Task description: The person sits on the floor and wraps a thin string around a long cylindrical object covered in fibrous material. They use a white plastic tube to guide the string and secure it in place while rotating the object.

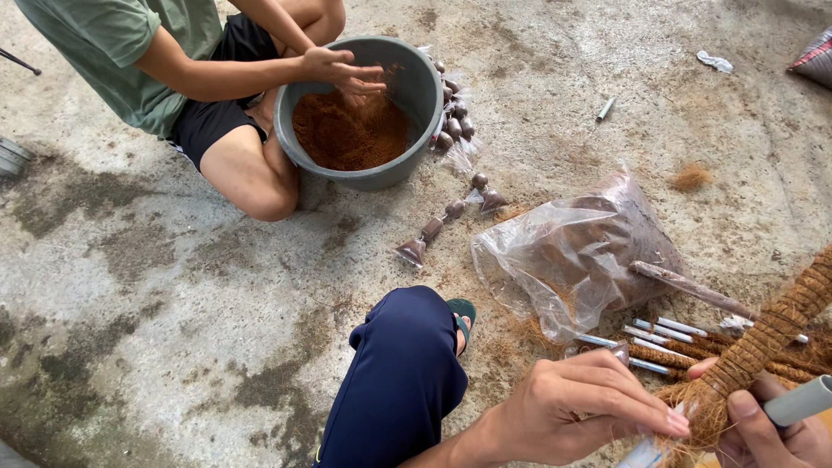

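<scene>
Left hand [576, 407] pinches loose brown fibre at the frayed low end of the coir-wrapped pole [763, 342], fingertips pressed together. Right hand [767, 433] closes around that same end just beside it, grey pipe [802, 400] touching its fingers. Pole runs up-right, away from both grips.
</scene>
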The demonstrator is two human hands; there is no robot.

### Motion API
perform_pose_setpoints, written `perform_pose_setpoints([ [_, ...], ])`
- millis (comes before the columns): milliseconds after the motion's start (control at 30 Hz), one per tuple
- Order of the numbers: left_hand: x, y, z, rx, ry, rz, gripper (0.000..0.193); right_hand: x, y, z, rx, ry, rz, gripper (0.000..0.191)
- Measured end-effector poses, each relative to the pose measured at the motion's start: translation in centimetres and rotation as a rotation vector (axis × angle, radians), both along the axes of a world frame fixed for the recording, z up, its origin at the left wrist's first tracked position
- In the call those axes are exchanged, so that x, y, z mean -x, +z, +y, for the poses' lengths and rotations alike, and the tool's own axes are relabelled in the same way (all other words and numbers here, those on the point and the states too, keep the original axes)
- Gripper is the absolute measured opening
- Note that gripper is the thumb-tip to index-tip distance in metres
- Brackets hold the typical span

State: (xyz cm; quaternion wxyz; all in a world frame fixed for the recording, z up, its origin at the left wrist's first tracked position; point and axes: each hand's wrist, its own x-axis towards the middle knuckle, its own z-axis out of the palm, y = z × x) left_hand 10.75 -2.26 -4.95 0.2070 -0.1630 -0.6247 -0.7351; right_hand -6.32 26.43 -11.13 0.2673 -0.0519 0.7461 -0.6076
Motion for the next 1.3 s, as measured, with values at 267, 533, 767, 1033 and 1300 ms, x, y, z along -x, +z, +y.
perform_pose_setpoints([
  [267,0.2,-0.8,0.3,-0.099,-0.024,-0.009,0.012,0.7,-1.5,1.7,-0.286,0.049,0.106,0.053],
  [533,-0.3,0.2,0.5,-0.190,-0.026,-0.168,0.020,1.5,-2.0,1.5,-0.440,0.135,0.451,0.049],
  [767,0.5,-1.1,2.1,-0.336,-0.031,-0.182,0.024,0.6,-2.0,1.0,-0.334,0.116,0.453,0.044],
  [1033,0.6,-1.5,3.8,-0.291,0.072,-0.122,0.010,1.8,-2.6,1.9,-0.165,0.126,0.551,0.047],
  [1300,0.4,-1.0,3.3,-0.057,0.033,0.042,0.014,3.0,-3.7,3.1,0.152,0.048,0.353,0.055],
])
